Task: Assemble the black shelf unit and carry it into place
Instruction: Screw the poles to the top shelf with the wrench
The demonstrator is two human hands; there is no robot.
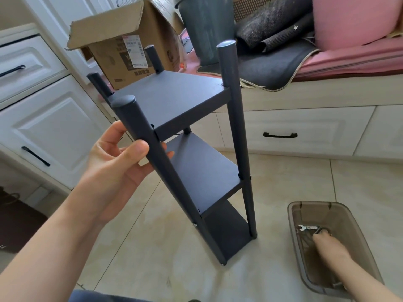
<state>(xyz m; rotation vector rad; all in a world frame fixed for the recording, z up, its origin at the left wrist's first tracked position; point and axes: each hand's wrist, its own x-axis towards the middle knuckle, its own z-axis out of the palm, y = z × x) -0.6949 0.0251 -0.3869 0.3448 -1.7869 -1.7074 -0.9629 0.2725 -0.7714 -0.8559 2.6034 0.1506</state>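
**Now: shelf steadied with my left hand, right hand down in the bin**

Right now my left hand (117, 158) holds the black shelf unit (196, 131) by its nearest post (152, 153), a little below the capped top. My thumb lies across the front of the post and my fingers curl round behind it, their tips showing on the far side. The unit stands on the tiled floor (283, 184) on its lower end and tilts toward me, so the near post runs on a slant from my hand down to the tiles. It has four round posts and three flat shelves, one high, one in the middle and one at the bottom. Small screw heads show where the shelves meet the posts.

My right hand (327, 243) reaches into a translucent brown plastic bin (293, 236) that sits on the floor to the right of the shelf, apart from it. The fingertips are down among some metal tools at the far end of the bin, just beside a small silver wrench (307, 227). That hand is blurred, and I cannot tell whether it grips anything.

Behind the shelf an open cardboard box (122, 46) rests on the window seat, with a grey bin (205, 25), a dark mat (272, 62) and a pink cushion (353, 20) further right. White cabinets with black handles (35, 155) run along my left.
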